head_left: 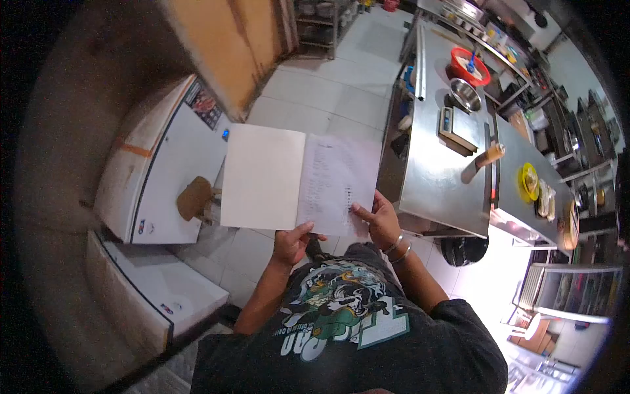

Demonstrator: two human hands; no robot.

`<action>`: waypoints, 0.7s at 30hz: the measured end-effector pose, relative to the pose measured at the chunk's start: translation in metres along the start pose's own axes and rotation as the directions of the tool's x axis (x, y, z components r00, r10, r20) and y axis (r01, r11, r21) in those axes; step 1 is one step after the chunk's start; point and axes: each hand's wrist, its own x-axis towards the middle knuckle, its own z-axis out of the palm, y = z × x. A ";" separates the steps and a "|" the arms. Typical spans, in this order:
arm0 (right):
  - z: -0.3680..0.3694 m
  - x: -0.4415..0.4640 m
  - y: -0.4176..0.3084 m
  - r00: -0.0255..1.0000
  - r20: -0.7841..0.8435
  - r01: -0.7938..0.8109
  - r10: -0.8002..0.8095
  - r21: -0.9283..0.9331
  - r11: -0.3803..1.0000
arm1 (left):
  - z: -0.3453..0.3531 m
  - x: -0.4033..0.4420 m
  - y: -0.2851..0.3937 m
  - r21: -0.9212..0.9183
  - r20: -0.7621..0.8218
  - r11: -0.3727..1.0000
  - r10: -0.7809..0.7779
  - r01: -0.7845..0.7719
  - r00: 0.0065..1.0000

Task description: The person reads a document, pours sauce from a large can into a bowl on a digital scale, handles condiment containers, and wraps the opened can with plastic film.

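An open notebook (264, 177) is held up in front of my chest. Its left page is blank, and the right page carries handwritten lines too small to read. At the bottom edge, near the fold, my left hand (293, 243) grips it with the thumb on the paper. My right hand (380, 222) closes on the lower right edge, the thumb lying over the written page and bracelets round the wrist. The fingers of both hands are partly hidden behind the notebook.
Two white freezers (177, 171) stand at the left, with a brown chair (195, 199) beside the upper one. To the right, a steel table (436, 190) bears a scale (459, 129), a metal bowl (465, 95), a red basin (483, 77) and a bottle (489, 156).
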 end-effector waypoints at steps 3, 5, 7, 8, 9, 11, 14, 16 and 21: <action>0.072 0.069 0.058 0.990 -0.019 0.143 -0.142 0.167 0.976 | -0.066 0.042 0.093 0.148 0.001 0.973 -0.178 0.175 0.984; 0.007 0.066 0.088 0.961 -0.229 0.112 -0.156 -0.194 0.975 | -0.065 0.059 0.053 -0.101 -0.139 0.894 -0.448 0.438 0.883; -0.057 0.045 0.072 0.905 -0.405 0.036 -0.131 -0.234 0.972 | -0.067 0.083 -0.017 -0.131 -0.135 0.877 -0.478 0.462 0.868; -0.070 0.039 0.074 0.849 -0.522 -0.018 -0.081 -0.182 0.983 | -0.075 0.089 -0.029 -0.095 -0.207 0.883 -0.470 0.460 0.858; -0.094 0.039 0.077 0.834 -0.546 -0.022 -0.083 -0.184 0.983 | -0.075 0.100 -0.037 -0.095 -0.188 0.872 -0.489 0.480 0.852; -0.137 0.044 0.095 0.674 -0.720 -0.034 -0.165 -0.253 0.967 | -0.081 0.119 -0.039 0.034 -0.203 0.868 -0.480 0.496 0.853; -0.192 0.044 0.092 0.435 -0.895 -0.098 -0.102 -0.159 0.982 | -0.090 0.143 -0.042 0.075 -0.189 0.825 -0.540 0.560 0.820; -0.283 0.043 0.129 0.361 -0.918 -0.055 -0.161 -0.194 0.980 | -0.085 0.157 -0.051 0.093 -0.168 0.804 -0.569 0.587 0.805; -0.391 0.086 0.184 0.268 -0.962 0.107 -0.051 -0.023 0.994 | -0.096 0.237 -0.020 0.262 -0.314 0.786 -0.479 0.559 0.820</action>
